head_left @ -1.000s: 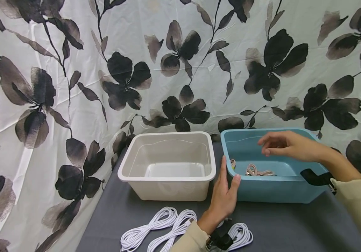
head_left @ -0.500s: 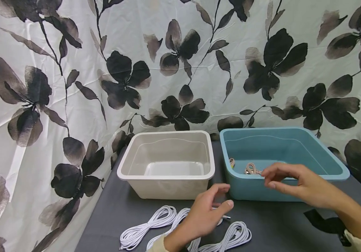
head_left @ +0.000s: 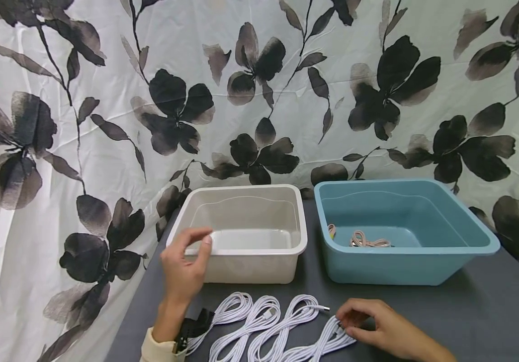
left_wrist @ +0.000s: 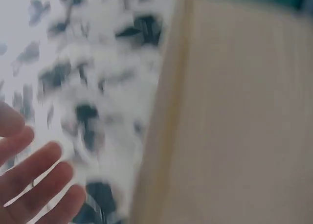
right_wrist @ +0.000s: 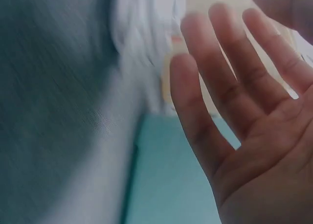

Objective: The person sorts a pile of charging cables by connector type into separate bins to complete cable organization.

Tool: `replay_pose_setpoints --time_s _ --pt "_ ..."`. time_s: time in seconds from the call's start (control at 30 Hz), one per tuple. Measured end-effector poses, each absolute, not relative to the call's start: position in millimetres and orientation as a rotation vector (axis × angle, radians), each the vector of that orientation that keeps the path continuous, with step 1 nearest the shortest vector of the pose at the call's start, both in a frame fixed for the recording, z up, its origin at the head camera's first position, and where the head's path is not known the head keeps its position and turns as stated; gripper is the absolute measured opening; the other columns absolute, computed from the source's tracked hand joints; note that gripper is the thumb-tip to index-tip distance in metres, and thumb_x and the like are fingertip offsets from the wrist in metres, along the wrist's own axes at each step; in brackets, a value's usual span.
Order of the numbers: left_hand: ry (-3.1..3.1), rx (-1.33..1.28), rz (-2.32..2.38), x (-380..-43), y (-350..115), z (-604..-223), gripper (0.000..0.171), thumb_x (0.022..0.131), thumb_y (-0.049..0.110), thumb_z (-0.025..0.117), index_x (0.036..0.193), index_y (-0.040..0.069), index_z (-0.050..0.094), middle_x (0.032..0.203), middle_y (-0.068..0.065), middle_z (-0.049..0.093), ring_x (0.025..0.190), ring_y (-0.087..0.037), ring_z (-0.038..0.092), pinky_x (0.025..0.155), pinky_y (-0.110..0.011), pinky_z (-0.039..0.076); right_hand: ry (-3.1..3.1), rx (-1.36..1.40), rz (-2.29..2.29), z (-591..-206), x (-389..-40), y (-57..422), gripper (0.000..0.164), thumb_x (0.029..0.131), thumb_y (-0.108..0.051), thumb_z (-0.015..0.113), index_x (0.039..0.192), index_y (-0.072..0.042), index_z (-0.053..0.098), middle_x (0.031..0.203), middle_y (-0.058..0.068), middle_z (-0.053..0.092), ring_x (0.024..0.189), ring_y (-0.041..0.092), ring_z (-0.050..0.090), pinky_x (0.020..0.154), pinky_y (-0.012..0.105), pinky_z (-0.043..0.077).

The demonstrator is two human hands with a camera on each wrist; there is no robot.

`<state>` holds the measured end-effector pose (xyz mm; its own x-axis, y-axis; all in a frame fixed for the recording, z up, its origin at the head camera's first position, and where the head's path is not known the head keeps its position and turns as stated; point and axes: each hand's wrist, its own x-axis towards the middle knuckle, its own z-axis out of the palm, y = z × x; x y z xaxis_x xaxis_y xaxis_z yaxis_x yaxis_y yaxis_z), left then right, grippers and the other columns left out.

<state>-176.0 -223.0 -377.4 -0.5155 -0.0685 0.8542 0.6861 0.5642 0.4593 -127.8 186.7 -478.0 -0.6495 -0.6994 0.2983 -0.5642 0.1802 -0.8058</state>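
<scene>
My left hand (head_left: 182, 271) is raised by the front left corner of a cream plastic bin (head_left: 255, 266), fingers loosely bent and holding nothing. In the left wrist view, its fingers (left_wrist: 46, 160) are spread beside the bin's blurred wall. Several bundled white cables (head_left: 264, 327) lie side by side on the grey cloth in front. My right hand (head_left: 379, 324) is low at the right end of this row, its fingertips at the rightmost cable bundle (head_left: 320, 344). Whether they touch it is unclear. The right wrist view shows its fingers (right_wrist: 215, 82) relaxed and apart, with no cable between them.
A blue bin (head_left: 395, 269) stands right of the cream one, with a small gap between them. Inside it lie a coiled pinkish cable (head_left: 368, 240) and part of another bundle (head_left: 332, 231). A floral curtain (head_left: 259, 100) hangs close behind both bins.
My left hand has left the blue bin's near left corner and moved left to the cream bin. My right hand has come out of the blue bin and down to the white cables.
</scene>
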Motion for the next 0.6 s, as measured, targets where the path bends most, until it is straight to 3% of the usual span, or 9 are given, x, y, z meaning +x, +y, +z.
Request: replay_pose_setpoints --time_s 0.2,0.43,0.6 --pt "-1.874 -0.224 -0.908 -202.7 -278.7 -398.1 0.027 0.082 0.007 0.074 0.109 0.006 0.076 0.109 -0.012 0.073 0.106 -0.031 0.064 0.097 -0.02 0.039 2.546 -1.422 -1.238 -497.5 -122.8 170.5 0.03 0.089 -0.008 0.077 0.115 -0.019 0.068 0.104 -0.006 0.069 0.091 0.006 0.063 0.073 0.025 0.053" --pt "-2.115 -0.117 -1.286 -224.0 -313.7 -424.7 0.045 0.095 0.016 0.069 0.139 0.014 0.063 0.137 -0.01 0.062 0.118 -0.008 0.055 0.094 -0.012 0.041 2.808 -1.442 -0.877 -501.1 -117.7 162.7 0.032 0.083 -0.026 0.084 0.11 -0.032 0.068 0.108 -0.019 0.064 0.097 0.0 0.055 0.075 0.027 0.049" --pt "-2.111 -0.276 -1.666 -235.1 -326.7 -440.9 0.049 0.104 0.009 0.053 0.152 0.005 0.047 0.153 -0.018 0.049 0.129 -0.01 0.053 0.095 -0.013 0.045 2.814 -1.47 -0.77 -503.9 -119.5 159.3 0.028 0.084 -0.034 0.083 0.109 -0.033 0.07 0.107 -0.018 0.063 0.094 0.0 0.048 0.069 0.027 0.041"
